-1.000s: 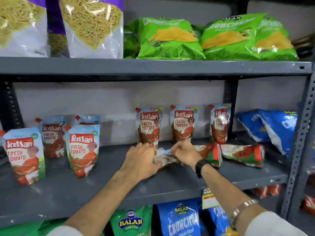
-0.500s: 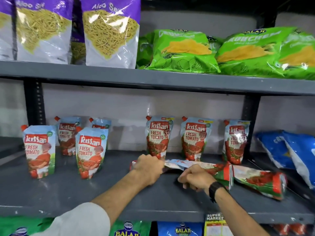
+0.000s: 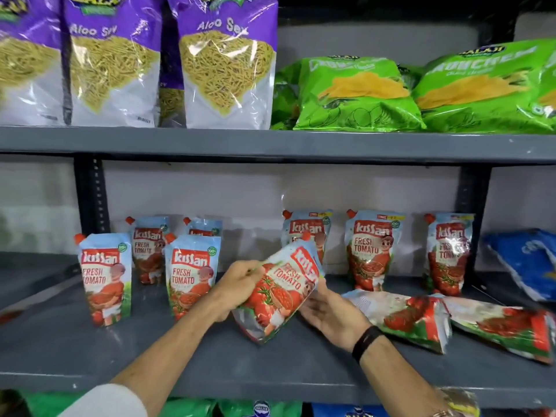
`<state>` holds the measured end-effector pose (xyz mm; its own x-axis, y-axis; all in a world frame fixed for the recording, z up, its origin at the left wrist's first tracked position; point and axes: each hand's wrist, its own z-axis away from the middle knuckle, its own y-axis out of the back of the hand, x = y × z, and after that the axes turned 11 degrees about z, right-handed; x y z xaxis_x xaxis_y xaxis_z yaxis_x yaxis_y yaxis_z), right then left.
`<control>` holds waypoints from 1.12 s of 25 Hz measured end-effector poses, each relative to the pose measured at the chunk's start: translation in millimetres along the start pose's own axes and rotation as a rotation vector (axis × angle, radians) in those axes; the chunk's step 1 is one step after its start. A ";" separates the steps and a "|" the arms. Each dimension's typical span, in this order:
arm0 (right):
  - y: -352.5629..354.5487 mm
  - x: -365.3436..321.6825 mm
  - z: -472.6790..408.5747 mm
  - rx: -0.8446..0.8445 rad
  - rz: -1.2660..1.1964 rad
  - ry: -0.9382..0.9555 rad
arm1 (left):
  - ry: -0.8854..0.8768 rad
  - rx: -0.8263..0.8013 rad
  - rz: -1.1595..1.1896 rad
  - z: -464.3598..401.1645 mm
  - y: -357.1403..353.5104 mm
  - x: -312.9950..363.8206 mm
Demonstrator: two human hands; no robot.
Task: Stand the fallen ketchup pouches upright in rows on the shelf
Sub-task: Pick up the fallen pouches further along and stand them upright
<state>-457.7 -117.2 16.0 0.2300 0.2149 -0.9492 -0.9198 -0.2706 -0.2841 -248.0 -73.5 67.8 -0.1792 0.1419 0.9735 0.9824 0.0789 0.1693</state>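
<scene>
Both hands hold one ketchup pouch (image 3: 278,291), tilted with its red cap up and to the right and its bottom corner near the grey shelf (image 3: 90,350). My left hand (image 3: 237,285) grips its left edge; my right hand (image 3: 332,317) cups its right side. Two pouches lie flat to the right: a nearer one (image 3: 406,317) and a farther one (image 3: 508,329). Several pouches stand upright: a front-left pair (image 3: 105,278) (image 3: 191,275), two behind them (image 3: 149,249), and three along the back (image 3: 373,251) (image 3: 448,254), one partly hidden by the held pouch.
A blue snack bag (image 3: 529,263) leans at the shelf's far right. A dark upright post (image 3: 90,197) stands at the back left, another (image 3: 474,200) at the back right. The shelf above carries purple sev bags (image 3: 225,64) and green chip bags (image 3: 355,94). More snack bags sit below.
The pouch that lay flat under my hands has been lifted off the shelf and turned so its front faces me, tilted. The view has shifted left and closer.
</scene>
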 end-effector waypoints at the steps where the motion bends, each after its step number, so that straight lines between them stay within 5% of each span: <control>1: -4.7 -0.7 -3.1 -0.033 -0.047 0.012 | 0.015 0.022 0.117 0.3 5.2 -0.6; 6: -34.2 -35.1 -9.7 0.014 -0.245 0.201 | 0.035 -0.025 0.308 -3.3 3.8 1.7; 13: -48.9 -84.7 -3.4 0.435 0.061 0.398 | -0.085 -0.273 0.230 -6.8 -27.5 -14.7; 17: -38.1 -91.6 -4.5 0.553 0.196 0.462 | -0.141 -0.156 0.203 -18.5 -38.9 -18.7; 28: -2.7 -77.0 -23.6 0.506 0.266 0.456 | -0.129 -0.133 0.125 -48.8 -45.6 -37.3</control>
<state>-465.5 -155.2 86.7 -0.0140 -0.2394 -0.9708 -0.9719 0.2315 -0.0431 -283.5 -130.6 31.2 -0.0529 0.2678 0.9620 0.9941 -0.0771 0.0761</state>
